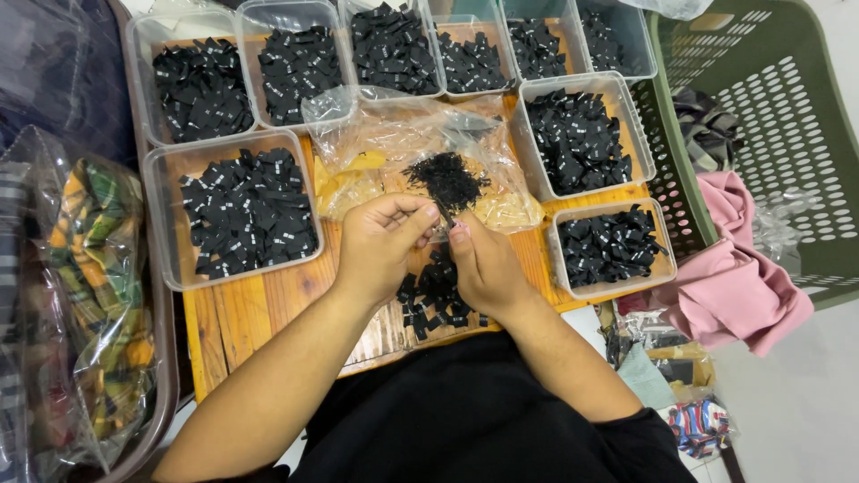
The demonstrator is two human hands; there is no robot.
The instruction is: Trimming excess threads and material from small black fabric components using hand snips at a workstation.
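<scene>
Right, both hands meet at the middle of the wooden desk (pixel 242 313). The left hand (pixel 380 240) is curled nearly closed, thumb and forefinger pinched together at the near edge of a small black tuft of fasteners (pixel 447 179). The right hand (pixel 483 264) is closed too, its thumb pressed up beside the left fingertips; between the two sits something thin and dark, too small to tell which hand truly has it. It looks like a short black strand, long axis running near to far, its far end pointing into the tuft.

That tuft lies on a crumpled clear plastic bag (pixel 403 143), just beyond the fingertips. Under the right wrist, a loose pile of black labels (pixel 429 300) rests on the bare wood, nearer the person.

Around them, clear plastic trays of black folded labels: a large one on the left (pixel 237 215), two on the right (pixel 577 139) (pixel 611 246), and a row along the far edge (pixel 389 45). Farther right, a green laundry basket (pixel 769 116) with pink cloth (pixel 729 286) draped over its rim. On the far left, a bag of checked fabric (pixel 89 295).
</scene>
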